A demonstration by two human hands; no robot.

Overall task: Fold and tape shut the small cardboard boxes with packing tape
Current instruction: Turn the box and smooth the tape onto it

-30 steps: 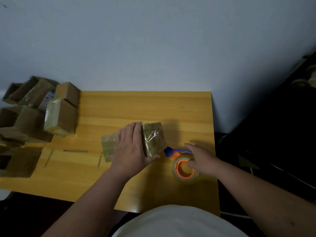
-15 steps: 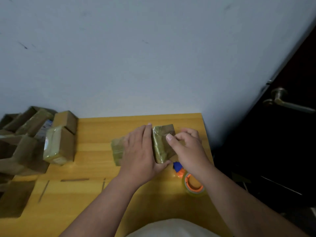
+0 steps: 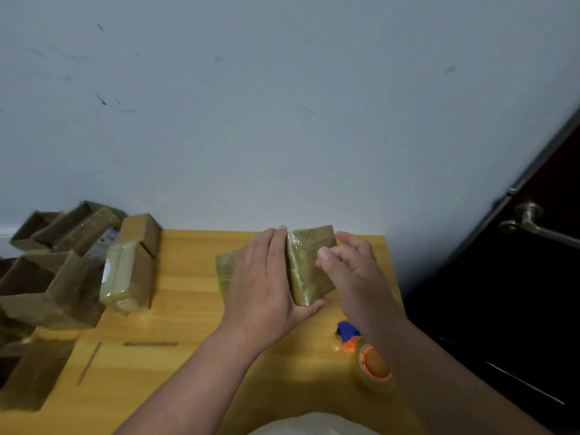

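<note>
The left hand clamps the small taped cardboard box from above, fingers flat across its top, thumb hooked under the near corner. The right hand presses curled fingertips against the box's right face; whether it pinches a tape end I cannot tell. The box sits at the far right of the wooden table. Pressing unevenly could wrinkle the glossy tape or trap a crease. Just near of the hands, the tape dispenser lies close to the table's right edge, where the right forearm could knock it off.
</note>
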